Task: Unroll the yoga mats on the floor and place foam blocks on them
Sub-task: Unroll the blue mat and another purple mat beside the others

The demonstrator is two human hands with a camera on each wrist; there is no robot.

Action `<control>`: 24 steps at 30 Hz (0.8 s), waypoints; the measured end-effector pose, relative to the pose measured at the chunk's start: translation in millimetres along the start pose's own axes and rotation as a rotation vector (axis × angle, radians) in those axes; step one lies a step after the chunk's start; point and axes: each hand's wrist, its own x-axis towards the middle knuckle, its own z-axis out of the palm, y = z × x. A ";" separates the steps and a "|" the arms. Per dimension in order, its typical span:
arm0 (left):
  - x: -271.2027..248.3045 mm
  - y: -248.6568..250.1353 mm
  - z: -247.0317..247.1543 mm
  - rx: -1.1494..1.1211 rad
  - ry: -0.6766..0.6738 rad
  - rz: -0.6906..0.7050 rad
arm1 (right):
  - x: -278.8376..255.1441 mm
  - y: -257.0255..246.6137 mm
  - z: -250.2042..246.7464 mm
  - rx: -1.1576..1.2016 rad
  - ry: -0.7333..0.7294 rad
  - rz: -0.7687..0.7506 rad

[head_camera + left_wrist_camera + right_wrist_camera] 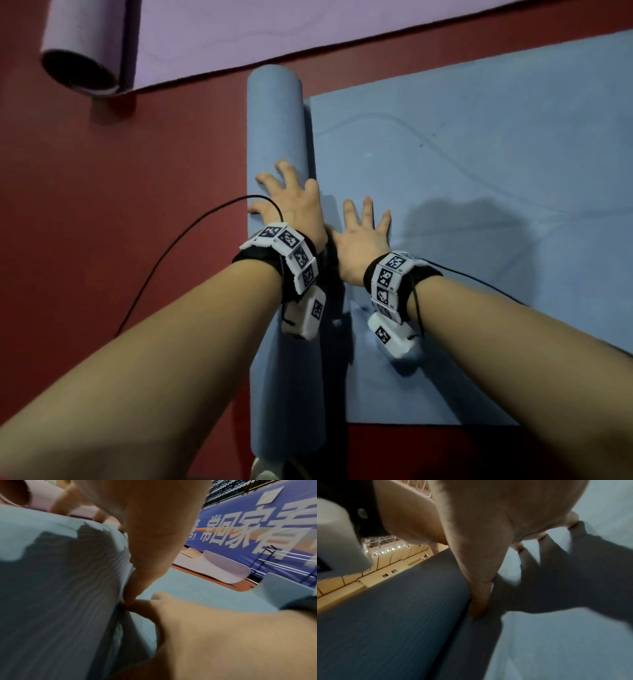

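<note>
A blue yoga mat (479, 205) lies partly unrolled on the red floor, its rolled part (277, 130) standing as a long cylinder at its left edge. My left hand (287, 202) rests on top of the roll with fingers spread. My right hand (364, 229) lies flat on the unrolled sheet just right of the roll, fingers spread, its thumb against the roll's base (477, 608). In the left wrist view the roll (60, 588) fills the left and both thumbs meet at its crease. No foam block shows in the head view.
A purple yoga mat (274, 31) lies partly unrolled at the top, its roll (85, 51) at the top left. Red floor (120, 188) spreads to the left. A black cable (178, 246) loops over it. A curled purple mat end (223, 568) and a banner (257, 527) show behind.
</note>
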 end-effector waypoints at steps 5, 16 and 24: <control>7.4 4.5 1.4 0.056 -0.010 0.000 | -1.1 -5.3 -4.6 0.009 -0.035 0.036; 13.9 -55.9 2.4 -0.216 -0.132 0.069 | 14.9 -42.5 -54.9 0.267 -0.310 0.266; -0.8 -80.9 3.3 -0.324 -0.157 0.031 | 22.8 -65.0 -20.5 0.203 -0.185 0.371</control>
